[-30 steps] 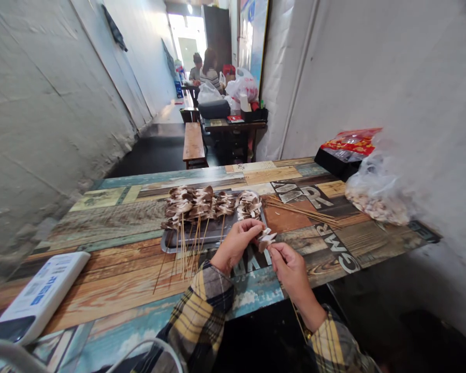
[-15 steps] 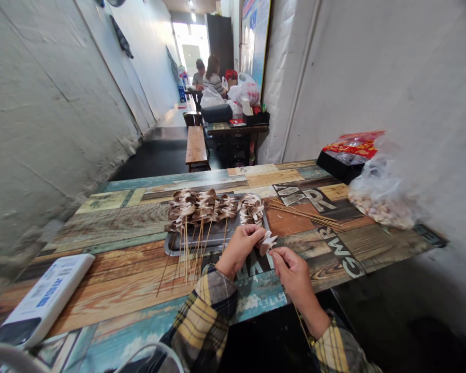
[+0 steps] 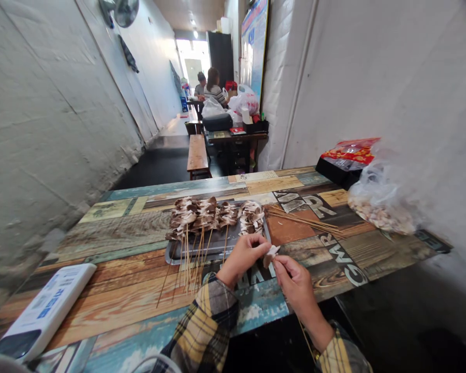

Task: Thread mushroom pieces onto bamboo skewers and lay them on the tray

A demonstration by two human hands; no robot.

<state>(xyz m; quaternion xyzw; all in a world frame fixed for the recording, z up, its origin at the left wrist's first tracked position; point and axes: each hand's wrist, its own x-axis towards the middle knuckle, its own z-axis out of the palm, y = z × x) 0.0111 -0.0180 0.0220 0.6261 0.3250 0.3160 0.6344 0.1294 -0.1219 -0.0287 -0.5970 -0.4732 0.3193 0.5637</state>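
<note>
**A:** What were my fingers doing?

**B:** Just right of the frame's centre, the fingertips (image 3: 264, 249) of your left hand (image 3: 244, 256) were pinched shut on a small pale mushroom piece (image 3: 272, 250). Your right hand (image 3: 295, 282) met it from below, thumb and forefinger closed on a thin bamboo stick (image 3: 307, 341). Only the stick's lower end showed, slanting down past your wrist towards the bottom edge. Whether its tip was inside the piece could not be told.

**A:** And where was that piece?

**B:** It was held in the air between your two hands, over the near edge of the table (image 3: 112, 290) and just below a dark metal tray (image 3: 217, 244).

**A:** What lay on the tray?

**B:** A row of mushroom skewers (image 3: 212, 212) lay across it, their sticks fanning down towards you over the tray's near rim.

**A:** And farther out?

**B:** To the right of the tray lay a loose bundle of bare sticks (image 3: 306, 220). Beyond them, at the right edge, a clear plastic bag (image 3: 380, 199) of pale pieces slumped against the wall, with a red packet (image 3: 349, 150) above it on a black box. At the lower left corner lay a white device (image 3: 42, 311). Both your sleeves were yellow and dark plaid. At the upper centre, down a narrow room, two people (image 3: 209, 85) sat at another table, with a wooden bench (image 3: 198, 153) in front of them.
</note>
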